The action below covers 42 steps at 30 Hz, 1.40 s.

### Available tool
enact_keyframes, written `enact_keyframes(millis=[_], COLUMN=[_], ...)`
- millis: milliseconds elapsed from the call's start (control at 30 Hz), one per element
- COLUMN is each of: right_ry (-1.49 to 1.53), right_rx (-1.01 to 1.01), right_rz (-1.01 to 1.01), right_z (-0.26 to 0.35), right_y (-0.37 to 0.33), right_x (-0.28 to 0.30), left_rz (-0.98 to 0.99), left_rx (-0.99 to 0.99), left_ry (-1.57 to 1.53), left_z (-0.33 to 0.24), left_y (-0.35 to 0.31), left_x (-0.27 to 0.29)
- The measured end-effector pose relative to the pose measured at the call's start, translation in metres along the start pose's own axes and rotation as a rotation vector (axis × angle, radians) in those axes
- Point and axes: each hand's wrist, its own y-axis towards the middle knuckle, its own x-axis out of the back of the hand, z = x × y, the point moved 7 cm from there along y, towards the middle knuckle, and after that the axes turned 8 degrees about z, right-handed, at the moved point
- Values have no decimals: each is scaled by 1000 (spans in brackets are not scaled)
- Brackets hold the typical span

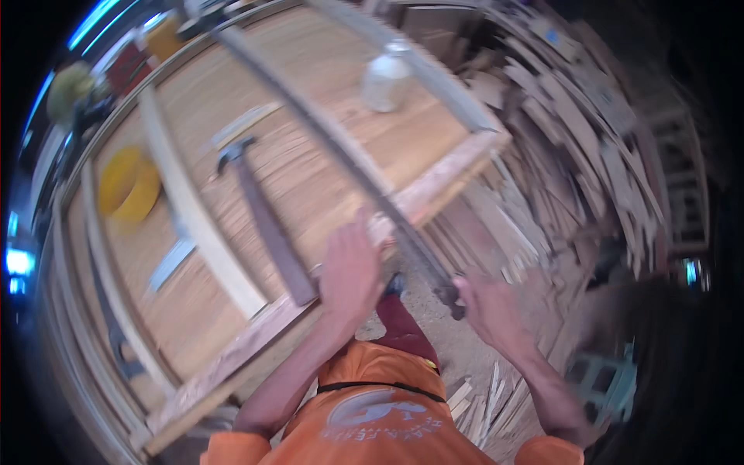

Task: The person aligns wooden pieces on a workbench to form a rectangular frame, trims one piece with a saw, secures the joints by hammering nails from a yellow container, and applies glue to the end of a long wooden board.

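Observation:
A long dark bar (333, 151), which looks like a bar clamp, runs slantwise across a wooden frame with a panel in it. Its near end sticks out past the frame's front rail (240, 349). My right hand (492, 314) is closed at that near end, slightly blurred. Against the front rail, left of the bar, lies my left hand (350, 263), its fingers stretched forward and nothing visible in its grasp. A hammer (267, 221) rests on the panel just left of that hand, handle toward me.
On the panel are a yellow tape roll (129, 184), a whitish bottle (385, 81) and pale wood strips (198, 209). Scrap boards (581, 116) pile up at the right. A greenish block-like object (604, 384) lies at lower right, with offcuts (496, 399) on the floor.

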Motion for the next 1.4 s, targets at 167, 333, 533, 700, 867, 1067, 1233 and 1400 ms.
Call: enact_keyframes(millis=[167, 333, 533, 700, 867, 1067, 1233, 1400], right_ry=[266, 96, 43, 144, 184, 209, 794, 1078], right_rx=[-21, -43, -85, -60, -107, 5, -34, -188], right_rz=[20, 27, 85, 111, 172, 198, 301, 361], right_z=[9, 26, 26, 36, 37, 8, -75, -122], right_y=[8, 3, -1, 4, 3, 21, 51, 75], right_x=[-2, 6, 10, 11, 22, 9, -46, -124], left_rz=[11, -72, -68, -81, 31, 39, 59, 21], left_rx=[-32, -18, -42, -36, -4, 41, -38, 72], left_ry=[19, 132, 137, 111, 41, -101, 25, -134], left_z=[6, 5, 3, 4, 5, 9, 7, 2], left_y=[-4, -5, -5, -3, -3, -3, -3, 3], left_x=[-10, -5, -9, -8, -5, -1, -2, 4])
